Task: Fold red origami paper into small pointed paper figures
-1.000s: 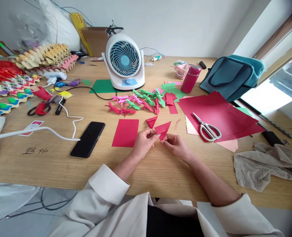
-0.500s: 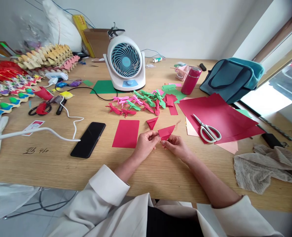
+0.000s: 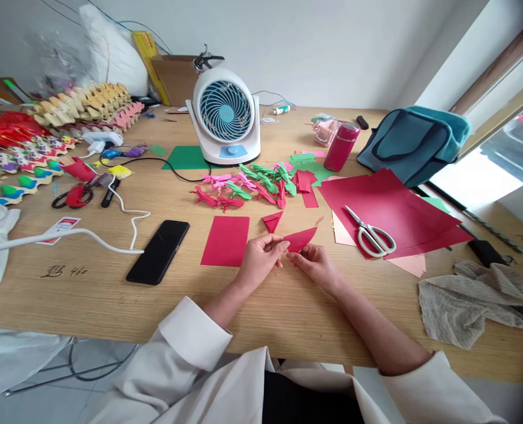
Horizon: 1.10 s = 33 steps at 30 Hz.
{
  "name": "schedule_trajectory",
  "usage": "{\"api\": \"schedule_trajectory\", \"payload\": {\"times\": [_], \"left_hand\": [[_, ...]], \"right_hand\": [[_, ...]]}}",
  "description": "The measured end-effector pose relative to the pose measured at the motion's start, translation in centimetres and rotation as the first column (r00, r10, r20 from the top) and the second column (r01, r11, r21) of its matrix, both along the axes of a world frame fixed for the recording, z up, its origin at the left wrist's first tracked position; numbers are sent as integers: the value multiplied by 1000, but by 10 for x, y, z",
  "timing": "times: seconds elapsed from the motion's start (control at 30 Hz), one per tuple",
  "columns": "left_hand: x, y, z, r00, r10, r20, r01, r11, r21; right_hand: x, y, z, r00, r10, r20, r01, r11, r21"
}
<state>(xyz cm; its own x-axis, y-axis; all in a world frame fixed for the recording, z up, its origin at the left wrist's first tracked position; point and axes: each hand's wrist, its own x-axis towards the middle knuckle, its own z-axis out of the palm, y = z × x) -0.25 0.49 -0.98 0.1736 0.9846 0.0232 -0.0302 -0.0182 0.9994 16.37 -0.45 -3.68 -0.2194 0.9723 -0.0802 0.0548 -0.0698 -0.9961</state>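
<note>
A folded piece of red paper [image 3: 300,240] is held up between my two hands, above the table. My left hand [image 3: 264,259] pinches its left end between thumb and fingers. The fingers of my right hand [image 3: 313,265] are closed on its lower edge. Just beyond them lies a small folded red paper triangle [image 3: 272,221]. Left of my left hand is a flat red paper rectangle [image 3: 225,241]. Farther back is a pile of folded and twisted paper pieces [image 3: 248,184] in red, pink and green.
White-handled scissors [image 3: 375,238] rest on large red sheets [image 3: 389,206] at the right. A black phone [image 3: 158,252] lies to the left. A white fan [image 3: 226,115], a red bottle [image 3: 342,146] and a blue bag [image 3: 414,144] stand behind. A person's white sleeve shows at far left.
The folded red paper has tilted in my fingers, so it looks narrower, with a curved upper edge. Both hands stay nearly in place. At far left the other person's sleeve has shifted slightly.
</note>
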Motion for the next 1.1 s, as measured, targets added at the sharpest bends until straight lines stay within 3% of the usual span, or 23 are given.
{"api": "schedule_trajectory", "payload": {"times": [0.27,0.63,0.9,1.1], "left_hand": [[2,5,-10,998,29,47,-26,998,-63],[3,4,-6,999,41,32,-38,996,-81],[3,1,-4,999,-19,-39,18,999,-32],[2,-2,-4,992,0,-127,8,998,60]], "right_hand": [[0,0,-1,999,28,21,-29,999,32],[-1,-2,9,998,58,1,-58,996,61],[-3,0,19,968,-97,-231,89,995,-45],[-7,-1,15,951,-155,-267,165,986,16]]}}
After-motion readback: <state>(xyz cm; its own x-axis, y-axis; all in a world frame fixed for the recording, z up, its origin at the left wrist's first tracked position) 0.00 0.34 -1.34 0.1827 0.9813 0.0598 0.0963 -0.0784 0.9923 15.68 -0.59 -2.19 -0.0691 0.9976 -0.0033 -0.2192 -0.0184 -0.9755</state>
